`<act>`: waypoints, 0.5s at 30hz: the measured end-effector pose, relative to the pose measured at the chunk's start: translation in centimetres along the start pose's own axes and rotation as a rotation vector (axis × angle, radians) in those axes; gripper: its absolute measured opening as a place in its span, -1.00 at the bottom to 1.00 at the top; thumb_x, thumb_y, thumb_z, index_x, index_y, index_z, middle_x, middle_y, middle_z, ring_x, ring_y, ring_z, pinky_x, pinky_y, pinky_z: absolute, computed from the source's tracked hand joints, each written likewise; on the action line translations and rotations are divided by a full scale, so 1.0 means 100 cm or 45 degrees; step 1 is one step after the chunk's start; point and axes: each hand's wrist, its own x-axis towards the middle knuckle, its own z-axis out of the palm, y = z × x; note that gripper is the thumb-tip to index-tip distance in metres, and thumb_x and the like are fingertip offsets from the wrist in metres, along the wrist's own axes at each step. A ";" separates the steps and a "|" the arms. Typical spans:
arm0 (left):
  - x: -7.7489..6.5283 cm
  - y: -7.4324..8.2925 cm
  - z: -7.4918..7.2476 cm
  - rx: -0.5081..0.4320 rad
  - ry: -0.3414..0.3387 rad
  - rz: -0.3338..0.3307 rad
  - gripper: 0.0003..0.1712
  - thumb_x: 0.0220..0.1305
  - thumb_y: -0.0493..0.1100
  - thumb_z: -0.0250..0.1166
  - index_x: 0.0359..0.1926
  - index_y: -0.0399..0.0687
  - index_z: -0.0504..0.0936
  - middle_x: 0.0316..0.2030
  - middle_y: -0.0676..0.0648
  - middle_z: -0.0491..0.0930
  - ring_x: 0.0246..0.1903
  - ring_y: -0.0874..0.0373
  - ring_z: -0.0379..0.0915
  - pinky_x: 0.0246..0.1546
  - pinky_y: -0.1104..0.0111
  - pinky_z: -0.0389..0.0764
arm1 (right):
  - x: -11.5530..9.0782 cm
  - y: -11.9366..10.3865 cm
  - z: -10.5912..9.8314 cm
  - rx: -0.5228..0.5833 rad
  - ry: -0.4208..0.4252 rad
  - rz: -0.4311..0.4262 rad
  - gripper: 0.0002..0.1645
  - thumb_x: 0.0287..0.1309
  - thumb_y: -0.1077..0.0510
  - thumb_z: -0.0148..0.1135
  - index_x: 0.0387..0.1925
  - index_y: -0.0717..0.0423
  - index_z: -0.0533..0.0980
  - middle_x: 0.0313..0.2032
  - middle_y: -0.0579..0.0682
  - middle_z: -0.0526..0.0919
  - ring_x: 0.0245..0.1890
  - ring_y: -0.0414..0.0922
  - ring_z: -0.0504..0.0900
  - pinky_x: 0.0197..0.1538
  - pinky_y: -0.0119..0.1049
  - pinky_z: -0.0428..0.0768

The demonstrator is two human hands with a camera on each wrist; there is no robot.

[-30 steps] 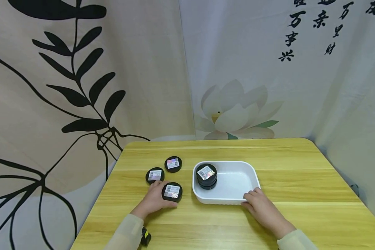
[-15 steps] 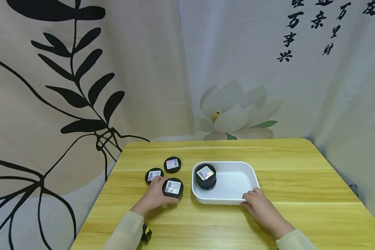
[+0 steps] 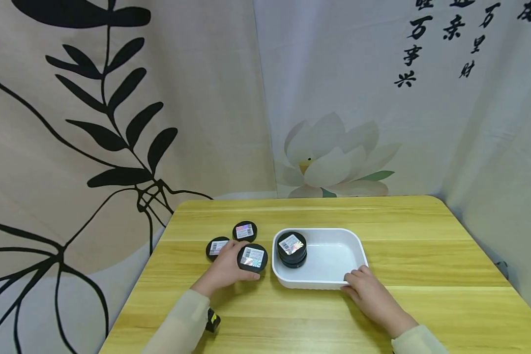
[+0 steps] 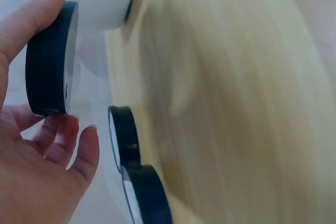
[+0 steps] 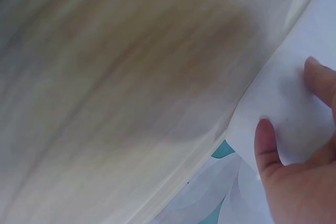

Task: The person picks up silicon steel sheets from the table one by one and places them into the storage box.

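In the head view my left hand (image 3: 223, 273) holds a flat round black jar (image 3: 252, 258) by its sides, its labelled face up, close to the white tray's left end. The left wrist view shows this jar (image 4: 50, 61) raised between thumb and fingers. Two more such jars lie on the table behind the hand, a nearer one (image 3: 216, 247) and a farther one (image 3: 245, 231). My right hand (image 3: 373, 297) grips the front right corner of the white tray (image 3: 332, 255). Inside that tray, at its left end, black jars stand stacked (image 3: 292, 248).
The wooden table (image 3: 318, 324) reaches back to a printed curtain (image 3: 212, 98) with dark leaves and a lotus. A small black-and-yellow object (image 3: 212, 322) sits at the left sleeve, partly hidden by it.
My left hand has raised the jar and carried it back and to the right, nearer the tray. The right hand and the tray stay in place.
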 end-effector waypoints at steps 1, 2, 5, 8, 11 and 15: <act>0.001 0.002 0.000 0.004 0.001 0.007 0.17 -0.30 0.13 0.73 0.38 -0.06 0.43 0.18 -0.14 0.43 0.13 -0.06 0.40 0.16 -0.07 0.47 | 0.000 0.000 0.000 0.001 0.002 -0.002 -0.72 0.06 0.12 0.51 -0.50 -0.16 0.50 -0.48 -0.37 0.48 -0.31 -0.30 0.31 -0.21 -0.37 0.43; 0.001 0.005 -0.001 0.008 -0.001 0.011 0.16 -0.30 0.13 0.73 0.38 -0.05 0.43 0.14 -0.12 0.44 0.10 -0.04 0.40 0.14 -0.05 0.48 | 0.000 0.000 0.000 0.002 0.004 -0.004 -0.72 0.06 0.12 0.51 -0.49 -0.16 0.50 -0.48 -0.37 0.48 -0.31 -0.31 0.30 -0.22 -0.37 0.42; 0.003 0.011 -0.001 0.001 -0.006 0.021 0.16 -0.31 0.13 0.73 0.38 -0.03 0.44 0.15 -0.11 0.43 0.10 -0.04 0.40 0.14 -0.06 0.48 | 0.000 0.002 0.002 0.007 0.018 -0.015 -0.72 0.05 0.13 0.51 -0.49 -0.16 0.49 -0.49 -0.37 0.47 -0.31 -0.31 0.29 -0.22 -0.37 0.42; 0.004 0.015 0.000 -0.023 -0.006 0.030 0.17 -0.33 0.12 0.74 0.37 -0.02 0.44 0.17 -0.11 0.43 0.11 -0.05 0.40 0.16 -0.07 0.48 | -0.001 0.003 0.003 0.018 0.037 -0.030 -0.70 0.03 0.14 0.51 -0.50 -0.17 0.48 -0.49 -0.38 0.45 -0.32 -0.31 0.28 -0.23 -0.38 0.41; 0.005 0.016 0.001 -0.039 -0.004 0.034 0.18 -0.34 0.12 0.74 0.38 -0.04 0.43 0.18 -0.11 0.42 0.11 -0.06 0.40 0.15 -0.08 0.48 | -0.001 0.003 0.003 0.024 0.053 -0.037 -0.68 0.02 0.15 0.53 -0.50 -0.17 0.48 -0.50 -0.38 0.44 -0.32 -0.31 0.27 -0.24 -0.39 0.40; 0.006 0.018 0.000 -0.040 -0.004 0.027 0.18 -0.32 0.11 0.74 0.39 -0.03 0.43 0.20 -0.12 0.41 0.13 -0.06 0.41 0.16 -0.09 0.49 | -0.001 0.003 0.002 0.019 0.071 -0.053 -0.67 0.01 0.15 0.53 -0.51 -0.18 0.47 -0.50 -0.39 0.42 -0.32 -0.32 0.26 -0.25 -0.40 0.38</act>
